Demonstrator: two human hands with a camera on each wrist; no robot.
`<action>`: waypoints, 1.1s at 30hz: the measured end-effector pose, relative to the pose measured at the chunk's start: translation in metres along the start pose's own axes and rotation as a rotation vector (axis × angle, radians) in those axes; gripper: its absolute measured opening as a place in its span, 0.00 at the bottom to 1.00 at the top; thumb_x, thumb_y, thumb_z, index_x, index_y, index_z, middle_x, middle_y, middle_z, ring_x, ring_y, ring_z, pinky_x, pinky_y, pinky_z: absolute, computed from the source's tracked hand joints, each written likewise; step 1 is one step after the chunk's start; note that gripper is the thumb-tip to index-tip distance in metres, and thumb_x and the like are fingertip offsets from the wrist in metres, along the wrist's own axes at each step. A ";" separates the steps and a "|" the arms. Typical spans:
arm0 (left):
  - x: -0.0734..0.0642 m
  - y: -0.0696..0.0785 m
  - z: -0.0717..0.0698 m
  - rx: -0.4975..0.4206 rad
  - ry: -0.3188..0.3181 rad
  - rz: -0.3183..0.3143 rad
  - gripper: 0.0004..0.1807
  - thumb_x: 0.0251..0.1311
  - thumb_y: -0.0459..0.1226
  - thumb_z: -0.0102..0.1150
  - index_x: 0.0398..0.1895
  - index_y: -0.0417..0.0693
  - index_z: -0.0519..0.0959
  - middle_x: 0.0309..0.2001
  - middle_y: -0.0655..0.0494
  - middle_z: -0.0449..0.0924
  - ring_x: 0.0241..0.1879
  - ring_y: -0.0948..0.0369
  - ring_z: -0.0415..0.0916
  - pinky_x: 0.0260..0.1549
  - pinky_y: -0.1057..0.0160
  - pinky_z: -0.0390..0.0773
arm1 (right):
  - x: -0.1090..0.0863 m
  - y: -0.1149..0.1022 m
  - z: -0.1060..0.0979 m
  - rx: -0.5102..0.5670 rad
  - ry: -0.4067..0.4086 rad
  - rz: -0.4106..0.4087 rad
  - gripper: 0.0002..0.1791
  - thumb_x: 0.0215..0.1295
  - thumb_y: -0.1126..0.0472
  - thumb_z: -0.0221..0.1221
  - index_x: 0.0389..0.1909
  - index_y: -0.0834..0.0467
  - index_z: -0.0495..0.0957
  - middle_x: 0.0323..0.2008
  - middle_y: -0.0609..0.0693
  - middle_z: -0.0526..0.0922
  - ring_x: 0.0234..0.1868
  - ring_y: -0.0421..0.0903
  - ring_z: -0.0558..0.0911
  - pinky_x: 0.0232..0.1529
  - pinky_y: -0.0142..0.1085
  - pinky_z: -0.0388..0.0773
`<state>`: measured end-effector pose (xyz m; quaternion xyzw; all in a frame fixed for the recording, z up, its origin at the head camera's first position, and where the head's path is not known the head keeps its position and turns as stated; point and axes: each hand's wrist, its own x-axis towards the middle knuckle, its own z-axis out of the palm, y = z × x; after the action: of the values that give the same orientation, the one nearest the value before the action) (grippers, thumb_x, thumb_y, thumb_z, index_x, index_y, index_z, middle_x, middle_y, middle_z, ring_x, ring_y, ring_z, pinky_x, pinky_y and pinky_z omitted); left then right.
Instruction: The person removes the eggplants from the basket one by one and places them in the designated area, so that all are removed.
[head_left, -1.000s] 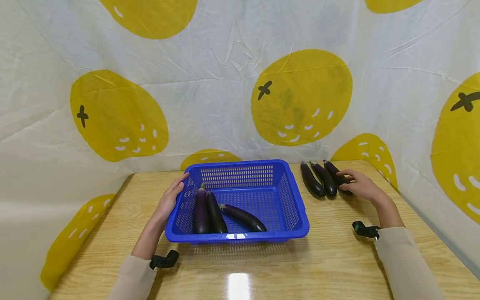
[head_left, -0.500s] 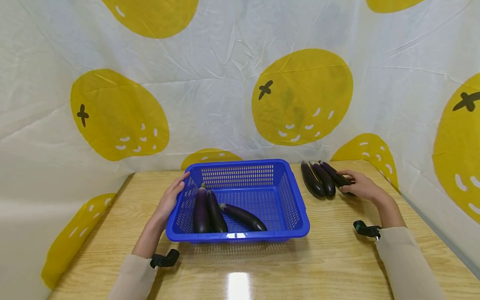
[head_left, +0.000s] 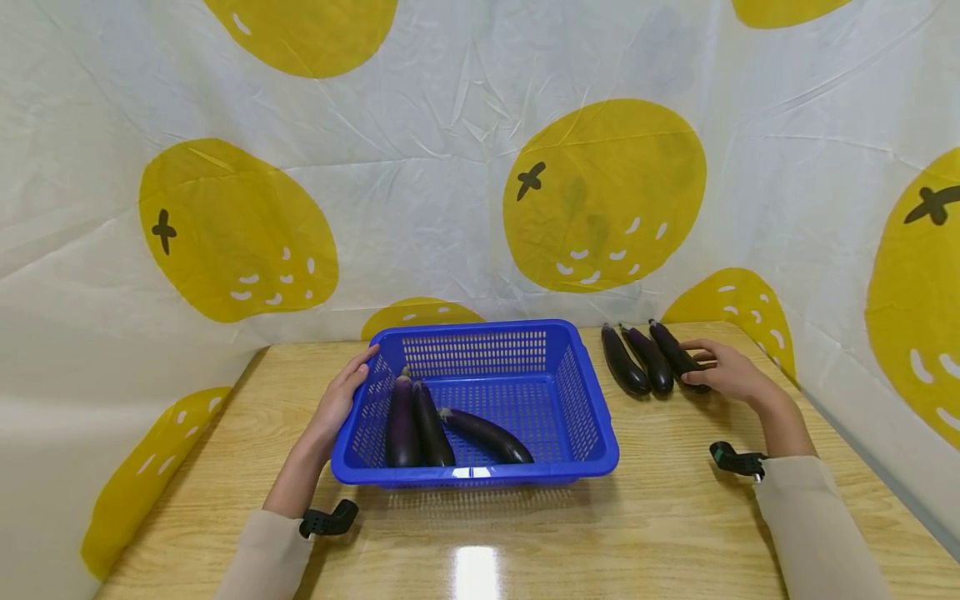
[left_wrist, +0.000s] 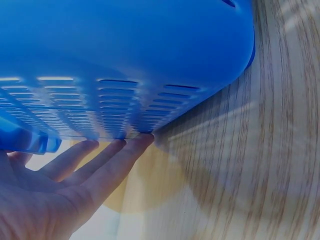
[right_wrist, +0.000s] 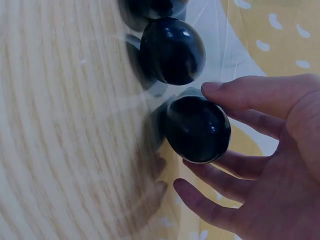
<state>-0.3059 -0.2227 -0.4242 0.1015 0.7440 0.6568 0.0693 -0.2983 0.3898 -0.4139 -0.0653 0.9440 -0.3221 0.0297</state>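
In the head view, my right hand (head_left: 726, 371) grips the rightmost of three dark purple eggplants near the table's back right. That eggplant (head_left: 670, 348) lies between thumb and fingers; in the right wrist view its round end (right_wrist: 197, 130) faces the camera. Just left of it lie the middle eggplant (head_left: 651, 362) and the left eggplant (head_left: 624, 362). My left hand (head_left: 337, 404) rests against the left side of a blue plastic basket (head_left: 472, 475). Extended fingers (left_wrist: 112, 165) touch its slotted outer wall in the left wrist view.
Inside the basket are three more eggplants: two side by side at the left and a slanted eggplant (head_left: 487, 436) near the front. The wooden table (head_left: 600, 542) meets a white curtain (head_left: 420, 208) with yellow fruit prints at the back.
The right-hand eggplant's stem end swung left toward its neighbours, then back right, apart from them. My right hand shifted slightly right. My left hand and the basket stayed in place.
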 end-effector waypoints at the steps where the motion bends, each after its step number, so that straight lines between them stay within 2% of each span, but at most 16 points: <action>1: 0.000 0.000 0.000 0.001 0.000 0.001 0.26 0.75 0.53 0.30 0.74 0.69 0.54 0.76 0.51 0.51 0.72 0.45 0.55 0.64 0.38 0.61 | 0.000 0.000 0.000 0.003 0.003 0.000 0.36 0.64 0.57 0.61 0.68 0.67 0.58 0.63 0.78 0.62 0.62 0.75 0.65 0.56 0.63 0.69; 8: 0.000 -0.001 -0.001 0.013 -0.002 0.004 0.26 0.75 0.53 0.30 0.75 0.68 0.53 0.76 0.52 0.50 0.72 0.44 0.54 0.65 0.37 0.60 | -0.001 -0.004 -0.003 -0.012 0.005 -0.002 0.36 0.64 0.56 0.60 0.68 0.67 0.58 0.64 0.78 0.61 0.63 0.75 0.64 0.57 0.63 0.68; 14: 0.000 0.000 -0.001 0.021 0.005 0.008 0.26 0.75 0.53 0.31 0.74 0.68 0.54 0.76 0.52 0.51 0.72 0.44 0.54 0.65 0.38 0.60 | -0.006 -0.014 -0.009 -0.042 0.008 -0.014 0.36 0.68 0.55 0.57 0.69 0.68 0.56 0.64 0.79 0.60 0.61 0.77 0.64 0.53 0.64 0.70; 22: -0.001 0.000 -0.001 0.024 -0.003 0.007 0.26 0.75 0.53 0.30 0.75 0.68 0.53 0.76 0.51 0.50 0.72 0.43 0.53 0.65 0.37 0.60 | -0.009 -0.041 -0.016 -0.049 0.083 -0.118 0.31 0.70 0.54 0.54 0.68 0.65 0.61 0.64 0.73 0.65 0.61 0.73 0.69 0.55 0.63 0.70; 33: 0.002 -0.001 -0.001 0.010 0.001 -0.001 0.26 0.75 0.53 0.32 0.74 0.68 0.54 0.76 0.52 0.51 0.73 0.45 0.53 0.66 0.38 0.58 | -0.018 -0.087 -0.016 -0.053 0.140 -0.137 0.32 0.70 0.45 0.53 0.70 0.56 0.62 0.66 0.63 0.68 0.62 0.65 0.71 0.54 0.60 0.72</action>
<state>-0.3076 -0.2232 -0.4246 0.1011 0.7472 0.6533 0.0686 -0.2729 0.3343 -0.3477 -0.1075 0.9453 -0.3020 -0.0603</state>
